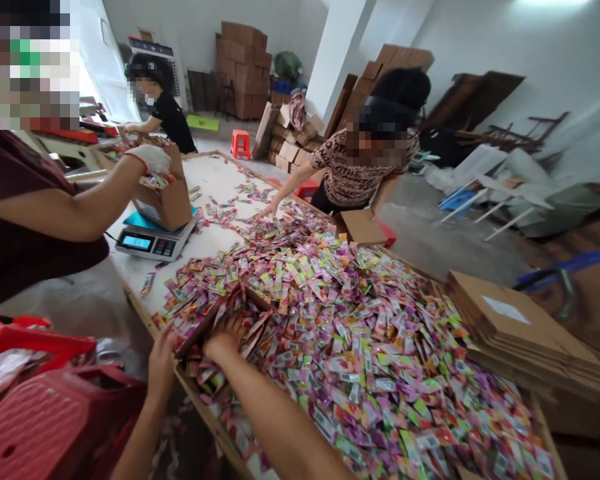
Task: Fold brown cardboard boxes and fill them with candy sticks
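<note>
At lower centre of the frame, the right hand (225, 339) digs with spread fingers into a heap of small glossy sachets (360, 347), too many to count, pink, green and purple. The left hand (161, 363) grips the edge of a brown cardboard box (207, 319) half buried there. The flat wooden-rimmed desk (215, 175) carries one digital scale (153, 241) at centre left. Two other people reach in.

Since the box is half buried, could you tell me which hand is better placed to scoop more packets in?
Probably the right hand: it lies among the packets, while the left hand grips the box.
</note>
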A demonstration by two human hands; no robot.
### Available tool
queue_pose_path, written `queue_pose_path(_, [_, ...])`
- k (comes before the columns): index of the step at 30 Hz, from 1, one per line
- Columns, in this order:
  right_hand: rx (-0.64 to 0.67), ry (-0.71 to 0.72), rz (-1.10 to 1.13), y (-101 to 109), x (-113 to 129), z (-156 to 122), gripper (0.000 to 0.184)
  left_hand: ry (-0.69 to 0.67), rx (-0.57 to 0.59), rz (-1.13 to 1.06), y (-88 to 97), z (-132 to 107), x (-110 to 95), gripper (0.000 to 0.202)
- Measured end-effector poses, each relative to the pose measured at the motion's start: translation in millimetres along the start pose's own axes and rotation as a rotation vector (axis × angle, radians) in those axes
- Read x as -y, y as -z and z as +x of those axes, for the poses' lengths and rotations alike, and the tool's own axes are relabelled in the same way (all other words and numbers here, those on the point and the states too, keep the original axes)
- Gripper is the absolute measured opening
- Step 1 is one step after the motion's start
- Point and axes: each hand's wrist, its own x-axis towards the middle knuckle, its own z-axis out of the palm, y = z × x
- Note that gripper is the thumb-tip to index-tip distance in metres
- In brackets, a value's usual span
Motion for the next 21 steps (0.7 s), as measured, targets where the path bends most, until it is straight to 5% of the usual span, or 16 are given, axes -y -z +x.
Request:
queue_pose_path(3, [0.075, 0.058, 0.227, 16, 16, 10, 0.073, -0.184, 0.349, 0.157, -3.1, -5, -28, 0.049])
queue_pose_path(6, [0.095, 0.189, 0.385, 60, -4, 14, 0.053, -0.269, 0.704, 0.433, -29.2, 0, -47, 0.072])
queue_pose_path(9, [0.046, 0.278, 0.492, 118, -60, 2, 0.051, -0.236, 0.756, 0.598, -57.8, 4, -46, 0.082])
queue_pose_path(12, [-0.371, 0.256, 0.567, 130, -136, -36, 0.062, -0.196, 0.751, 0.672, -70.7, 5, -39, 0.084])
queue_pose_path(14, [-0.581, 0.146, 0.394, 88, -181, -73, 0.077, -0.213, 0.793, 0.674, -67.6, 9, -40, 0.082])
queue_pose_path(15, [-0.545, 0.087, 0.247, 54, -198, -91, 0.087, -0.231, 0.821, 0.660, -63.3, 12, -43, 0.080])
queue_pose_path(17, [-0.263, 0.030, 0.013, -25, -214, -117, 0.115, -0.264, 0.853, 0.619, -51.4, 19, -52, 0.070])
queue_pose_path(19, [-0.038, 0.169, -0.100, -91, -212, -122, 0.127, -0.295, 0.845, 0.576, -36.6, 22, -63, 0.059])
queue_pose_path(21, [0.036, 0.288, -0.150, -124, -203, -105, 0.131, -0.307, 0.800, 0.458, -19.2, 18, -74, 0.054])
